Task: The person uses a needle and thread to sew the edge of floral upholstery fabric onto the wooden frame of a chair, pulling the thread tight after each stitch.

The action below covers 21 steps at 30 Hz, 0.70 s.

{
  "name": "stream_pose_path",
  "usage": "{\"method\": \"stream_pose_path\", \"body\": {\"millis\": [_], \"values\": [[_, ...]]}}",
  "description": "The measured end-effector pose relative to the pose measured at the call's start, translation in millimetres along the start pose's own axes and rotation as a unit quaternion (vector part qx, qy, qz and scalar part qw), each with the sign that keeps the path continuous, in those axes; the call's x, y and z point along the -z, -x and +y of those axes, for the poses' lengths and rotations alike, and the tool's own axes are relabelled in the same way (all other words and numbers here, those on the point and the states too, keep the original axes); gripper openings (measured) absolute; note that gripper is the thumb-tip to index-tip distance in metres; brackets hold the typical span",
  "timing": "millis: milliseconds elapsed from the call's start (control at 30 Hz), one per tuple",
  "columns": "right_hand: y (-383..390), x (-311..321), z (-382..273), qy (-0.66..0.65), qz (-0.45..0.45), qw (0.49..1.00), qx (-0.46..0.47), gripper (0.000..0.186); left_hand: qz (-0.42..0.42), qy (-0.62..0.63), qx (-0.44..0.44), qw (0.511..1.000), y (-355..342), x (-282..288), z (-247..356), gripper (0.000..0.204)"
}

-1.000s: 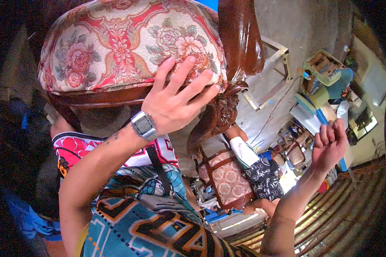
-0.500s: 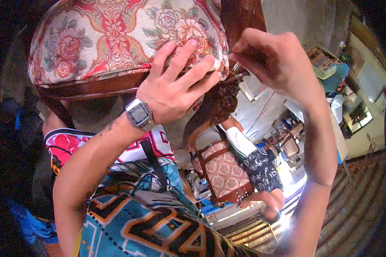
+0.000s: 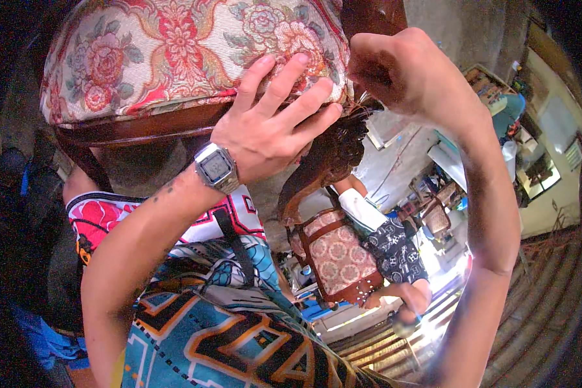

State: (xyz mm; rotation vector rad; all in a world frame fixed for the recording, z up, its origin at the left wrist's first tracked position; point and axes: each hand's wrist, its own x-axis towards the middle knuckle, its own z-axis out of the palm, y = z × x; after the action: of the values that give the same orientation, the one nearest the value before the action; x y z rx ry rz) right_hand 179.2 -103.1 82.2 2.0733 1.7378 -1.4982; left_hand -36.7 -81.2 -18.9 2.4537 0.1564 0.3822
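A chair seat covered in floral red and cream fabric fills the top of the view, set in a dark carved wooden frame. My left hand, with a grey wristwatch, lies flat on the fabric's edge with its fingers spread. My right hand is bunched shut at the fabric's corner, just right of the left fingertips and above the carved wood. Whether it pinches anything is hidden by the fingers.
Behind my arms another person in a patterned shirt works on a second chair with a patterned seat. My own colourful shirt fills the bottom. Corrugated sheeting and workshop benches lie to the right.
My right hand has swung in from far right, fingers apart, to the fabric's corner and closed there. My left hand has stayed pressed on the fabric.
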Motion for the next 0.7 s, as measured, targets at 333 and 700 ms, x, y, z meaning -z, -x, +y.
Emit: {"method": "stream_pose_path", "body": {"millis": [333, 700], "values": [[-1.4, 0.4, 1.0, -0.014, -0.005, 1.0, 0.0, 0.012, -0.005, -0.013, -0.006, 1.0, -1.1, 0.6, 0.0, 0.044], [-11.7, 8.0, -5.4, 0.038, -0.079, 0.996, -0.009, 0.012, -0.015, 0.003, -0.005, 1.0, -2.4, -0.8, 1.3, 0.046]]}}
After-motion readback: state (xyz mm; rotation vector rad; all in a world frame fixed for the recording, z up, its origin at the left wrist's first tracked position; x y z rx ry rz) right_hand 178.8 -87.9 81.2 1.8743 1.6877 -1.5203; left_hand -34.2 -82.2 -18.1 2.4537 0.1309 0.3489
